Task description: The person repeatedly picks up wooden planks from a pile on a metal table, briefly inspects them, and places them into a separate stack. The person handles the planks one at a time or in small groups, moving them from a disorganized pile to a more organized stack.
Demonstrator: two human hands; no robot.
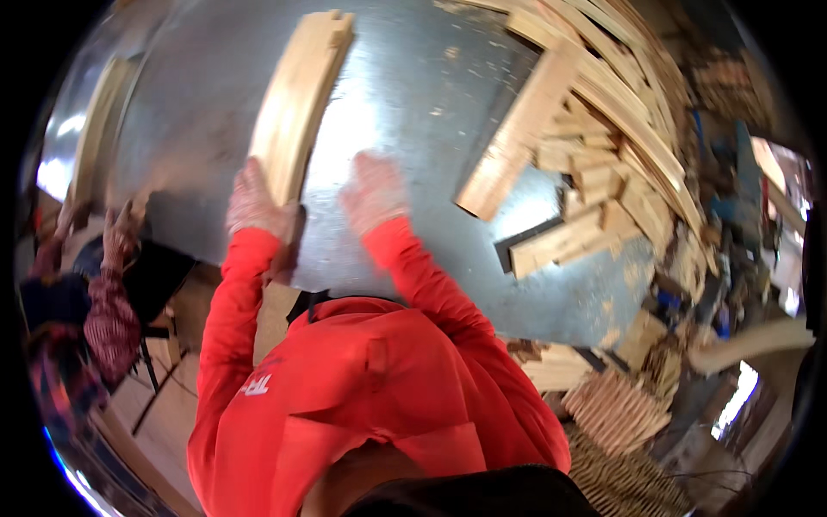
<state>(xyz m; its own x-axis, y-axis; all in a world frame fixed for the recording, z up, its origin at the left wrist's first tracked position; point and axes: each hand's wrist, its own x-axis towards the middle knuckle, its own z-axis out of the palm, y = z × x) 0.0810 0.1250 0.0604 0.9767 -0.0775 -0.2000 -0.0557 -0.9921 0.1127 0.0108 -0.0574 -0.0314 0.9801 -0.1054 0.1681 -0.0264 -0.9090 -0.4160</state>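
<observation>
Pale plank (297, 99) on the bench (198, 103) looks stiff, lightish imo, best held by its long edges; left hand (258, 205) has its grip around the near end, right hand (374, 191) too blurry to tell.

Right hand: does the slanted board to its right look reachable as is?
Probably yes: the blurred right hand shows nothing held, and only tabletop shows between it and the slanted board.

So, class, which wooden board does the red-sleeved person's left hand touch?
The long pale board with the notched far end: the left hand touches its near end; other boards lie apart.
</observation>
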